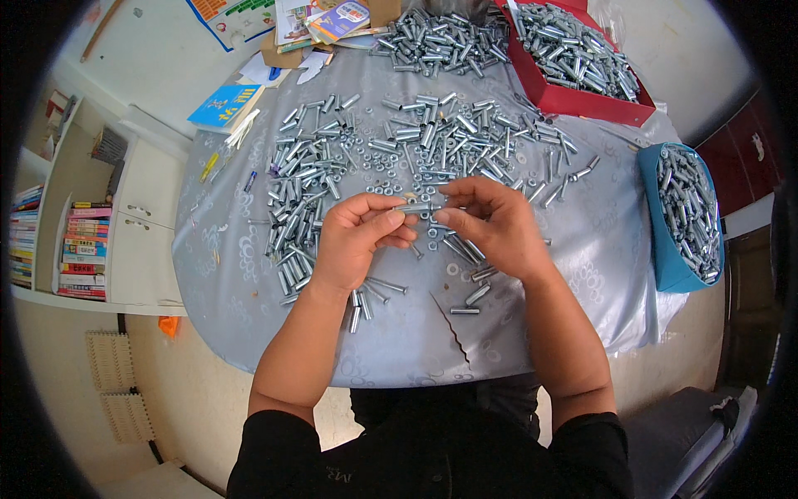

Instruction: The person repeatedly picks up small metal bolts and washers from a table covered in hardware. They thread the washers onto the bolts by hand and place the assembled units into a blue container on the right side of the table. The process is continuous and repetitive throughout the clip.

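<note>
Between the thumb and fingers of my left hand [361, 237] is a shiny metal sleeve anchor [416, 209], held nearly level above the table. My right hand [495, 224] is at the anchor's right end, its thumb close to the tip and its index finger raised apart. Whether the right fingers grip a small part there is hidden. Beneath and beyond both hands lie loose metal sleeves [299, 218], hex nuts [383, 162] and flat washers [452, 269]. Several long bolts [386, 285] rest near my left wrist. A few sleeves [465, 310] lie by my right forearm.
A red box [592, 109] and a blue fabric bin [679, 284], both full of anchors, stand at the right. Another anchor heap [442, 43] is at the back. Books [224, 106] and a yellow marker [209, 167] lie left. The grey tablecloth [499, 349] has a tear.
</note>
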Demonstrator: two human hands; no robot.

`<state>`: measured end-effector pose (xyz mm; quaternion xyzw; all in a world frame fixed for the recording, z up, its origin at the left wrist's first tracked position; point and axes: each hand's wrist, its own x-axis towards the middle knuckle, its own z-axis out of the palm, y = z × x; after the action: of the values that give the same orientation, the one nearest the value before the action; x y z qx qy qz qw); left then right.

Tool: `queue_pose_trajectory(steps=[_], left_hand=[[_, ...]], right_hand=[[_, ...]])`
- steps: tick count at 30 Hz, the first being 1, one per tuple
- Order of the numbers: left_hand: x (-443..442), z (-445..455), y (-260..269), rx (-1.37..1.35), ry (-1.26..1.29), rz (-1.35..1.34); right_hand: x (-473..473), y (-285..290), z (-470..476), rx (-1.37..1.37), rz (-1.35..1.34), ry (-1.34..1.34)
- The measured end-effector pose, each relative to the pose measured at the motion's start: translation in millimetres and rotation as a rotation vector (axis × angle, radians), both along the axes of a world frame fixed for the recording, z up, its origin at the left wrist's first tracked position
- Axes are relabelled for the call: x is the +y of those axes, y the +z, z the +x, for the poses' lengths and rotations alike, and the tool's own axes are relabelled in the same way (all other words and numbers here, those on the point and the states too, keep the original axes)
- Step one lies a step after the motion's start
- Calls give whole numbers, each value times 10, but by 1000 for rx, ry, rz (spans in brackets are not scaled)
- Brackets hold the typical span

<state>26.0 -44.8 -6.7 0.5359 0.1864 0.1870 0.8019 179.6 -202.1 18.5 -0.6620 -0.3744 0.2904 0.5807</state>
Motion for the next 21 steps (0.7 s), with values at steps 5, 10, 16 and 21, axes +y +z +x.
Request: queue_pose_trajectory(steps=[5,10,16,21], left_hand=[[39,-18,-16,-36,29,-57],[22,-18,5,-28,7,-58],[51,-39,19,-51,92,-31],[87,-46,22,-93,205,-19]], right_hand=[[-223,139,263,-458,-168,289],[-313,135,358,-583,-232,510],[-216,77,279,-682,-184,322],[-31,-65,149,-705,-104,79]])
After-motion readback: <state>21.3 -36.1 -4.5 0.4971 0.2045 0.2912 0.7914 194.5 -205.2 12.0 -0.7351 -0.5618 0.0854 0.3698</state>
